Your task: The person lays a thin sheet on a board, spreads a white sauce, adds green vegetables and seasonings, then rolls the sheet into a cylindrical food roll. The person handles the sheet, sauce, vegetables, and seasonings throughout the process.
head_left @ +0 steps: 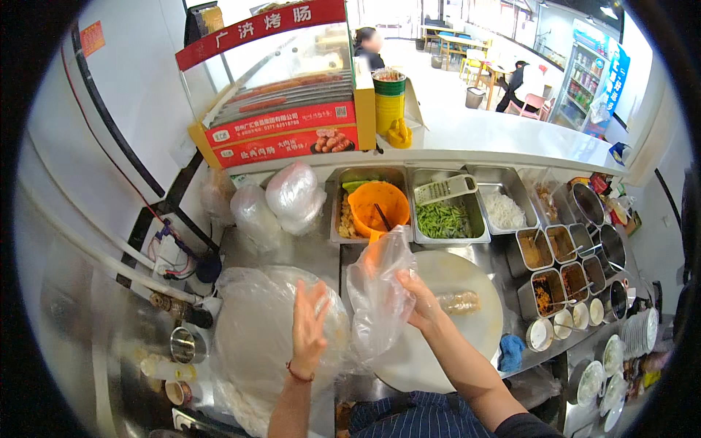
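A clear plastic bag (381, 310) hangs in front of me, its side pinched in my right hand (420, 298). To the left of the bag, my left hand (309, 327) is raised with its fingers spread and nothing in it. Behind my right hand, a short roll in clear wrapping (458, 302) lies on a round pale board (467, 347). Below my left hand is another round surface, with a clear plastic sheet (252, 321) over it. The bag partly covers the handle of an orange bowl (387, 198).
Metal pans hold green beans (442, 219) and white shreds (502, 212), with a grater (444, 190) across the beans. Several sauce tins (546, 288) stand at the right, near a blue cloth (511, 352). A sausage warmer (281, 95) sits on the far counter; wrapped stacks (292, 193) stand below it.
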The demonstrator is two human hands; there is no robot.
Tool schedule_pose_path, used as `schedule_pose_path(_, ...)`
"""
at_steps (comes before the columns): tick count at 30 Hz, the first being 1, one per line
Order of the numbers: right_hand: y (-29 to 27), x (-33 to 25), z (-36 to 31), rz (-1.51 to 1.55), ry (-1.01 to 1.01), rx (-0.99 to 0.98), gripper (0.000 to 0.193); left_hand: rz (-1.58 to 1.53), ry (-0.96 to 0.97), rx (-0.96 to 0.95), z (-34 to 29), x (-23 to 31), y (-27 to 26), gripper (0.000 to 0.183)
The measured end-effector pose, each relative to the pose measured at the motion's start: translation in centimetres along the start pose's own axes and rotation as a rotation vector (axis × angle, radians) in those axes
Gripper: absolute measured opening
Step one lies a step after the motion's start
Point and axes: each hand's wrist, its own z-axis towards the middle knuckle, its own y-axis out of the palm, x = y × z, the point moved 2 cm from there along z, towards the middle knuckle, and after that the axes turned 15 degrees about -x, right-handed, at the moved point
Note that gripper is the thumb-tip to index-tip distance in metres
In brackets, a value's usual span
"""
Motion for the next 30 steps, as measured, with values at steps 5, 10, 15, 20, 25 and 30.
schedule_pose_path(5,-2.6,1.1,-6.0,0.298,0.015,0.162,0.033,-0.149,-0.348,-0.321,-3.2,-9.6,3.9,0.063)
schedule_pose_path(10,-8.5,0.5,-14.3,0.631,-0.104,0.298,0.043,-1.032,-0.494,0.021,-2.6,-12.3,9.0,0.027)
schedule_pose_path(15,-12.7,2.9,-23.4,0.848,-0.003,-0.155,0.056,-1.080,-0.812,0.244,-2.1,-14.7,13.3,0.020)
schedule_pose_path(20,-15.4,-6.0,-23.6,0.312,-0.333,0.151,0.037,-1.204,-1.043,-0.227,-8.2,-17.6,15.2,0.012)
schedule_pose_path(25,-14.5,-15.6,-21.4,-0.629,0.372,0.191,0.030,0.128,-0.510,-0.412,2.9,-12.5,15.7,0.012)
schedule_pose_path(30,-10.6,-20.9,-16.6,-2.239,0.626,-0.314,0.028,1.137,0.132,-0.911,10.0,-11.3,16.9,0.022)
